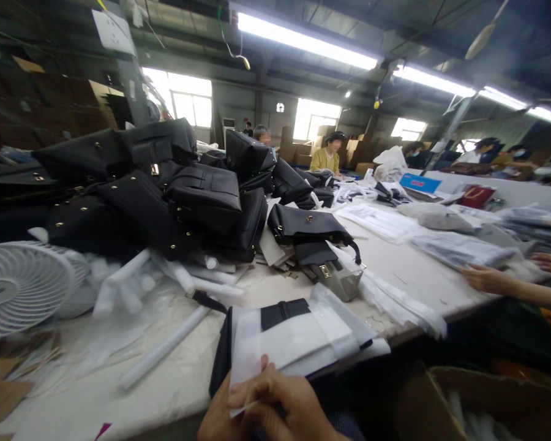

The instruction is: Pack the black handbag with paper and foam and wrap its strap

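At the near table edge lies a black handbag [220,358], partly covered by a thin white sheet of wrapping paper [245,343] and by more translucent white wrapping to the right. My left hand [220,411] is closed at the sheet's lower corner, close against the bag's near end. Beside and partly over it, my right hand [291,401] has its fingers curled on the same corner. The two hands touch, so some fingertips are hidden. A dark strap sticks out at the bag's far left.
Black handbags [202,196] are heaped at the back left. A white fan [18,291] and white paper rolls [163,349] stand left. Another bag [307,223] lies beyond mine. A co-worker's hand [487,278] rests by wrapped goods at right. An open cardboard box [422,404] sits below right.
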`<state>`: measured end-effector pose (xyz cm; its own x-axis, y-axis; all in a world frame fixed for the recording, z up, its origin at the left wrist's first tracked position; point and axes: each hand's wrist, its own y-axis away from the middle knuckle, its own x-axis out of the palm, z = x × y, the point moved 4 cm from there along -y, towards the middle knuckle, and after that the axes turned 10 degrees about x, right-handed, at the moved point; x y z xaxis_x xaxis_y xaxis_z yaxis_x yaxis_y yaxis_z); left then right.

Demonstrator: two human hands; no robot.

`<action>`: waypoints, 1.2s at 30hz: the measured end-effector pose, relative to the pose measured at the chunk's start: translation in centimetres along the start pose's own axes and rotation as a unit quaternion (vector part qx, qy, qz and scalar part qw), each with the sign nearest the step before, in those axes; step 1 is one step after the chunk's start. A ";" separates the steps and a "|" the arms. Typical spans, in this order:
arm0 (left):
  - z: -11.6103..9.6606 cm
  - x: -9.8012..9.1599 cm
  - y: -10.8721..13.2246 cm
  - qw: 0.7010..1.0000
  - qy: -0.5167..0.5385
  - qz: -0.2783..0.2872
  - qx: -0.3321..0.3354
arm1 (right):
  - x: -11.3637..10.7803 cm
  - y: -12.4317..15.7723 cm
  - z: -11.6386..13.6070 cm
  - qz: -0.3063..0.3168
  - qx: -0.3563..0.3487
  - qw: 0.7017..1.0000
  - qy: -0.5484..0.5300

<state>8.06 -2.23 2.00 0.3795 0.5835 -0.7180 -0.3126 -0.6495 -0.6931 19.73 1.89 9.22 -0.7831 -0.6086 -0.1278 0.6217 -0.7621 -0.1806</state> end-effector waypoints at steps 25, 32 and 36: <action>-0.5 -1.7 -1.5 0.994 0.002 0.101 0.045 | -3.8 2.3 0.2 0.000 0.089 0.992 -0.093; -0.2 -1.6 -1.5 0.993 0.006 0.118 0.024 | -3.7 2.4 1.8 0.024 0.056 0.996 -0.058; -0.3 -1.7 -1.5 0.993 0.007 0.119 0.008 | -3.0 3.1 1.8 0.054 0.024 0.998 0.032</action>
<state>8.14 -2.35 4.26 0.3049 0.4078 -0.8607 -0.4082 -0.7605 -0.5049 24.05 0.97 10.83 -0.7097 -0.6734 -0.2069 0.7012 -0.7036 -0.1151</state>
